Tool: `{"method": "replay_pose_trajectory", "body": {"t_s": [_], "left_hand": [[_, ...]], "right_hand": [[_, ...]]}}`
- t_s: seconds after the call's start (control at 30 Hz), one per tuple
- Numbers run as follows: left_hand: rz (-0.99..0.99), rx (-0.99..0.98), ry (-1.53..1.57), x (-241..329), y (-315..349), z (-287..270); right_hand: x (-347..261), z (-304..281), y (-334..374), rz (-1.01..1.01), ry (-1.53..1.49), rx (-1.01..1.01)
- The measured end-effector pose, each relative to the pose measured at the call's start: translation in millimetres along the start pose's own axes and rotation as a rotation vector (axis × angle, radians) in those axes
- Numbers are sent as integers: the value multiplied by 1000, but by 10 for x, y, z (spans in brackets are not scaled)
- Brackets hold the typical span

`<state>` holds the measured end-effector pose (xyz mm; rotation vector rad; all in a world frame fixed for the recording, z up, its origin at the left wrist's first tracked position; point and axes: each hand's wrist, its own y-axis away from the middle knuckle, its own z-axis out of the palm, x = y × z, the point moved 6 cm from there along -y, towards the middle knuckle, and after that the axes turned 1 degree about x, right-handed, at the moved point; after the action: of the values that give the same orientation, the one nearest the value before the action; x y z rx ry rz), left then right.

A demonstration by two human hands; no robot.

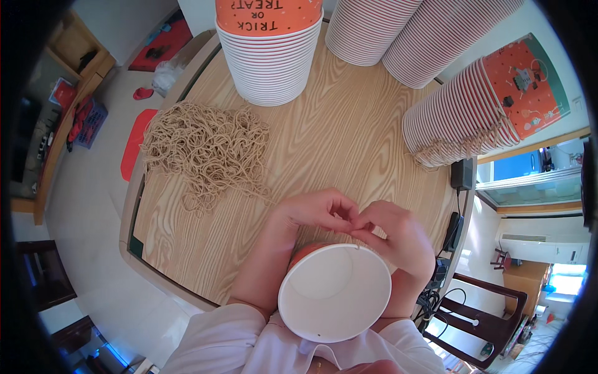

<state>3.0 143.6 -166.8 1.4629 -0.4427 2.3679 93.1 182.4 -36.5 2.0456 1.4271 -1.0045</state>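
Note:
A paper bucket (336, 293) leans against my chest, its white inside facing up and a strip of orange outer wall showing at the left. Just beyond its rim my two hands meet, fingertips touching. My left hand (319, 209) is closed in a pinch, as is my right hand (397, 235), which sits over the rim's far right. A short bit of tan cord (358, 245) shows at the rim under the fingers; the rest of it is hidden by them. Left of my forearm, a loose tangled heap of tan cord (208, 149) lies on the table.
Nested bucket stacks stand at the back: an orange-topped one (269, 65) and white ones (370, 31). Another stack (464, 106) lies tilted at the right with cords hanging along it. A black adapter (461, 174) and cables sit at the table's right edge, near a dark chair (486, 311).

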Motion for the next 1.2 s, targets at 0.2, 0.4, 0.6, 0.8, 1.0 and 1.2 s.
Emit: {"method": "replay_pose_trajectory", "body": {"t_s": [0.2,0.4,0.6,0.8,1.0,1.2], "left_hand": [[-43,34,30,-26,11,-24],[-98,47,63,-28,11,-29],[-78,14,70,-32,14,-19],[-78,62,70,-71,27,-48],[-11,9,94,84,48,8],[143,169,154,139,5,-69]], "right_hand": [[69,54,-15,-23,-86,-70],[86,-5,-10,-30,-120,-39],[132,39,34,33,-103,-142],[94,-52,15,39,-92,-46],[208,-94,83,111,-37,-128],[203,-60,62,140,54,-142]]}}
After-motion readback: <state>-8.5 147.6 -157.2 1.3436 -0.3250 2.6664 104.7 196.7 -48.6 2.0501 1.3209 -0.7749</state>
